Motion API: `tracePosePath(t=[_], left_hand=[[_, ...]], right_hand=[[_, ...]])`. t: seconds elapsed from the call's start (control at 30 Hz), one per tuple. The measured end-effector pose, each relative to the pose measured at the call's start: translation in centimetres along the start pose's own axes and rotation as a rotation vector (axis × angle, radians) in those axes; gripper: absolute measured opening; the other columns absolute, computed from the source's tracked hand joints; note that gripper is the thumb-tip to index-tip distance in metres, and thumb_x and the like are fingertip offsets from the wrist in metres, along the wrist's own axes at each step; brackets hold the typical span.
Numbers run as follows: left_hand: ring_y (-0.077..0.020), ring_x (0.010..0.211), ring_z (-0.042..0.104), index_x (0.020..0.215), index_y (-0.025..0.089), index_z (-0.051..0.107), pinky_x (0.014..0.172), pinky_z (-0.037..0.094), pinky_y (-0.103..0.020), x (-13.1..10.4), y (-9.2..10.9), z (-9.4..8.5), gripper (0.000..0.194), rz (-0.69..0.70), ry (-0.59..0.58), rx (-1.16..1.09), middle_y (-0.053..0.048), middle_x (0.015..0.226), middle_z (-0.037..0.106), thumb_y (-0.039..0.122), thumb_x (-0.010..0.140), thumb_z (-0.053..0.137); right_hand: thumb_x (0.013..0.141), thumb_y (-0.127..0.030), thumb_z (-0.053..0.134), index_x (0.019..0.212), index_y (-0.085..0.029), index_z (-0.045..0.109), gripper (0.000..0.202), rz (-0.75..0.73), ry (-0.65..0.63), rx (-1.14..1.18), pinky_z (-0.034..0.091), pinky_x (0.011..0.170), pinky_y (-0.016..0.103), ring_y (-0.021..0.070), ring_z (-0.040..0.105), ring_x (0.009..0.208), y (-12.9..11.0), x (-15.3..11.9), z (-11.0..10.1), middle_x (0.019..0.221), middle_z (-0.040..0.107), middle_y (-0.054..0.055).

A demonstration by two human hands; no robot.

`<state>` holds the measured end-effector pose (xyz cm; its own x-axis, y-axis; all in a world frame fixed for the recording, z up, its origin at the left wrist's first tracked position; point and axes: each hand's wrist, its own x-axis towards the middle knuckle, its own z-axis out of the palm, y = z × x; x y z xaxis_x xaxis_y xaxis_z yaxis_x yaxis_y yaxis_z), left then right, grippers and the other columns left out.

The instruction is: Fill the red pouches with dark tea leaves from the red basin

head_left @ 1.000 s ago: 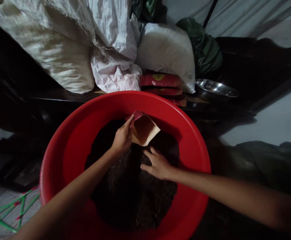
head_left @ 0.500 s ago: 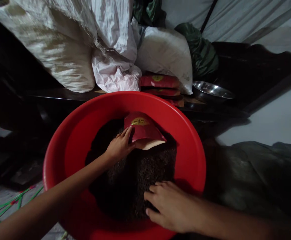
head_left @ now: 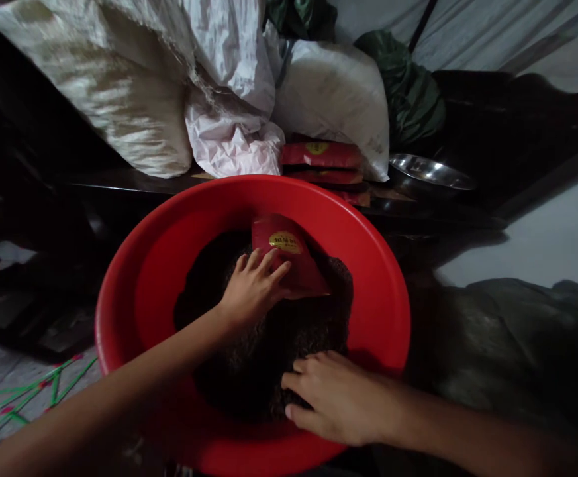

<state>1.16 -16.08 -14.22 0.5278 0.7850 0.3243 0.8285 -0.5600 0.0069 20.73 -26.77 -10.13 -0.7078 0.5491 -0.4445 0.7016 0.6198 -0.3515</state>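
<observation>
A large red basin (head_left: 378, 285) holds dark, loose, crumbly material (head_left: 313, 328). On that material, toward the basin's far side, lies a red packet (head_left: 301, 268) with a yellow oval label. My left hand (head_left: 253, 285) is spread at the packet's lower left, its fingertips over the packet just below the label. Nearer to me, on the right, my right hand (head_left: 331, 397) rests on the dark material, fingers apart and slightly bent, with nothing seen in its grasp.
Behind the basin, a dark bench (head_left: 124, 182) bears white sacks (head_left: 333, 99), a pinkish-white bag (head_left: 234, 146), stacked red packets (head_left: 323, 156) and a metal bowl (head_left: 432, 173). Green sticks (head_left: 30, 391) lie on the floor at left; a dark green cloth (head_left: 531, 331) is at right.
My left hand has opened wider and shifted onto the packet's lower part. The packet's pale open edge no longer shows. The right hand has barely moved.
</observation>
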Motion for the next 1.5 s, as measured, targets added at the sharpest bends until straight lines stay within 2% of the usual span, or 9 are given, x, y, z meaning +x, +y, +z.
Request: tracePosePath(t=[0.13,0.43,0.6,0.8,0.97,1.03,1.17,1.33,1.5], left_hand=[[-0.0325,0.114,0.062,0.127,0.029,0.076,0.092,0.053,-0.047,3.3,-0.3,0.7,0.032,-0.041,0.014,0.007,-0.011,0.121,0.073,0.038,0.109,0.05],[-0.0319,0.117,0.062,0.144,0.027,0.068,0.097,0.052,-0.047,3.4,-2.6,1.3,0.039,-0.018,0.067,-0.021,-0.01,0.141,0.07,0.027,0.107,0.054],[-0.0327,0.13,0.06,0.142,0.024,0.069,0.103,0.053,-0.048,3.2,-2.9,2.9,0.042,-0.051,0.046,-0.09,-0.01,0.15,0.065,0.017,0.103,0.055],[-0.0302,0.131,0.065,0.142,0.02,0.068,0.109,0.052,-0.047,3.1,-2.6,3.4,0.039,-0.032,0.087,-0.146,-0.01,0.148,0.068,0.023,0.105,0.056],[-0.0308,0.128,0.068,0.142,0.021,0.068,0.111,0.05,-0.053,2.8,-1.9,2.9,0.038,0.018,0.145,-0.095,-0.01,0.147,0.069,0.026,0.107,0.055],[-0.0308,0.132,0.066,0.147,0.021,0.065,0.114,0.049,-0.053,2.8,-1.5,2.7,0.041,0.036,0.138,-0.081,-0.009,0.15,0.067,0.027,0.107,0.054],[-0.0319,0.143,0.059,0.156,0.023,0.056,0.116,0.05,-0.051,2.7,-1.0,2.9,0.052,0.001,0.012,-0.07,-0.008,0.159,0.059,0.022,0.104,0.056],[-0.0394,0.158,0.04,0.165,0.024,0.045,0.124,0.04,-0.064,1.8,-0.9,4.8,0.059,-0.055,-0.177,-0.018,-0.009,0.172,0.039,0.034,0.107,0.054],[-0.0407,0.161,0.033,0.168,0.019,0.036,0.127,0.034,-0.068,2.0,-0.1,4.2,0.073,-0.132,-0.221,-0.03,-0.011,0.176,0.032,0.053,0.106,0.054]], right_hand=[[0.108,-0.042,0.054,0.122,-0.02,0.074,0.033,-0.014,0.091,0.057,0.056,0.095,0.041,0.03,0.075,0.107,-0.5,0.4,0.2,0.114,0.076,0.011],[0.103,-0.035,0.056,0.128,-0.018,0.075,0.036,0.044,-0.008,0.201,0.053,0.108,0.042,0.0311,0.071,0.119,0.4,2.3,-0.5,0.124,0.076,0.014],[0.105,-0.028,0.046,0.132,-0.018,0.073,0.04,0.117,0.416,0.028,0.052,0.104,0.046,0.031,0.07,0.118,1.3,3.2,-4.5,0.129,0.074,0.016],[0.097,-0.025,0.056,0.1,-0.02,0.082,0.026,0.11,-0.046,0.234,0.054,0.087,0.033,0.0263,0.078,0.101,1.4,2.9,-1.7,0.101,0.083,0.008],[0.105,-0.026,0.045,0.139,-0.018,0.07,0.043,0.305,0.414,0.126,0.052,0.102,0.038,0.0285,0.071,0.124,3.4,3.8,-1.6,0.142,0.07,0.015],[0.103,-0.022,0.045,0.129,-0.021,0.075,0.04,0.24,0.351,0.174,0.053,0.098,0.034,0.0245,0.075,0.113,3.1,3.5,-1.9,0.128,0.077,0.01],[0.097,-0.02,0.055,0.112,-0.022,0.081,0.03,0.035,-0.086,0.26,0.054,0.097,0.03,0.0232,0.077,0.109,1.8,3.0,-1.3,0.108,0.083,0.006],[0.104,-0.023,0.043,0.139,-0.021,0.067,0.042,0.28,0.351,0.037,0.054,0.1,0.04,0.029,0.075,0.116,2.6,3.2,-1.5,0.145,0.068,0.014],[0.104,-0.025,0.045,0.112,-0.021,0.074,0.03,0.261,0.226,-0.006,0.055,0.086,0.038,0.0291,0.078,0.1,4.2,3.1,-0.8,0.111,0.079,0.009]])
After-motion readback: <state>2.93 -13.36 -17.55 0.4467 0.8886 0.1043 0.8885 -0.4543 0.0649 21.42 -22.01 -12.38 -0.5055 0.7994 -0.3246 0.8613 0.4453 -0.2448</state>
